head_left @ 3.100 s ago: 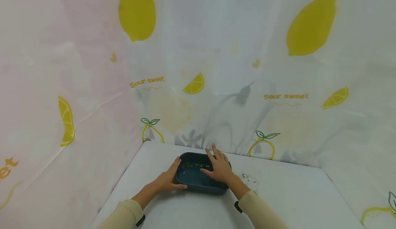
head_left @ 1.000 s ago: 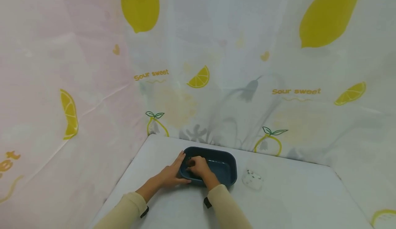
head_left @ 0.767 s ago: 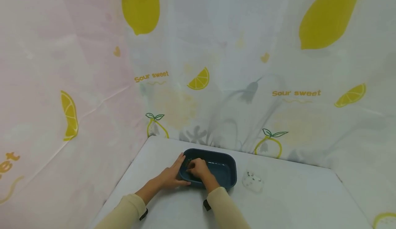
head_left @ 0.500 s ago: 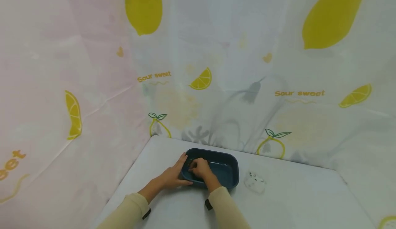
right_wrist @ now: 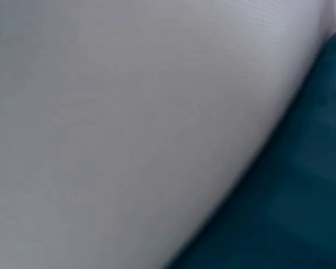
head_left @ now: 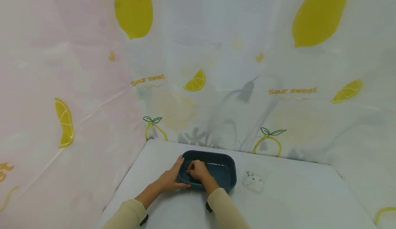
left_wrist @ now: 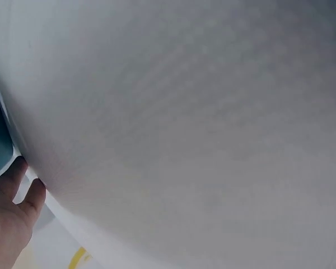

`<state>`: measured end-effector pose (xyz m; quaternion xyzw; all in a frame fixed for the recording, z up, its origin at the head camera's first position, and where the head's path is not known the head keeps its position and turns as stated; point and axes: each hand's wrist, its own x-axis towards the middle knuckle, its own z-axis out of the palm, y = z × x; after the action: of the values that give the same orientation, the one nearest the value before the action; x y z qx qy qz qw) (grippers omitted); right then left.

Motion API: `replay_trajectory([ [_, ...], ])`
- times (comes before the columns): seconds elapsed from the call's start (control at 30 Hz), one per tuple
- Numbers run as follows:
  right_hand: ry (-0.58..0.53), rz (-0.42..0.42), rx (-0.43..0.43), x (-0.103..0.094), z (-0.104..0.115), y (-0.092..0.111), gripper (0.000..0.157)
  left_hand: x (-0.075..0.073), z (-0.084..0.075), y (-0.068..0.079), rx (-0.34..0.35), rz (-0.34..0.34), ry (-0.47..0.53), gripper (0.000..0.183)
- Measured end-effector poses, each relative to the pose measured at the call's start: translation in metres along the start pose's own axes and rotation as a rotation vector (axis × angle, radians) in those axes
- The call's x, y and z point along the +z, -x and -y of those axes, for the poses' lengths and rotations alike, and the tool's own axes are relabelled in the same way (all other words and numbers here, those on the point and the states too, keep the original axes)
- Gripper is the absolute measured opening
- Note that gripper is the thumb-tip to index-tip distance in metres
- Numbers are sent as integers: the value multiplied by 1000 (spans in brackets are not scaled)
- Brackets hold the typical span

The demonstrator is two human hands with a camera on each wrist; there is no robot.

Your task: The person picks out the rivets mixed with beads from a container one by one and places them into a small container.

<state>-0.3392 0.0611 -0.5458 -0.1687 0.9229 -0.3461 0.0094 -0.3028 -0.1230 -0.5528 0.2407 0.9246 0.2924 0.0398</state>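
A dark blue rectangular tray (head_left: 221,174) with rounded corners and raised walls lies on the white table. Against its left end rests my left hand (head_left: 168,180), fingers straight along the side and thumb along the front wall. My right hand (head_left: 199,171) is down inside the tray's left part, fingers bent together toward the floor. Small coloured bits (head_left: 187,165) show beside those fingers; I cannot tell whether any are pinched. In the left wrist view, the left fingers (left_wrist: 33,193) appear near the tray. The right wrist view shows only the tray wall and table, not the hand.
Right of the tray, a small clear packet or case (head_left: 253,181) with dark specks lies on the white table (head_left: 294,194). Behind the table hangs a lemon-printed cloth (head_left: 229,112), with another cloth wall (head_left: 92,136) along the left.
Since the oldest frame my right hand has left the tray's right end and moved into its left part, fingers now bent. My left hand stays at the left end.
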Motion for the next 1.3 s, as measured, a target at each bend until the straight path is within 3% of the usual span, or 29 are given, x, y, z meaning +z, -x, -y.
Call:
replay_trajectory([
  [0.3,-91,0,-1,-4,0,2,6,1,2,0,6,-2,2,118],
  [0.57,-108,-20,-61,-24,7,4,5,2,2,0,17,-6,6,116],
  [0.73,-98,15,-112,-45,13,6,7,3,2,1,5,-4,3,116],
  [0.97,-48,41,-97,-85,5,20,11,2,-1,-2,-1,5,-3,118],
  [1.3,-57,-48,-49,-128,-26,34,5,2,-2,0,-19,-9,-30,117],
])
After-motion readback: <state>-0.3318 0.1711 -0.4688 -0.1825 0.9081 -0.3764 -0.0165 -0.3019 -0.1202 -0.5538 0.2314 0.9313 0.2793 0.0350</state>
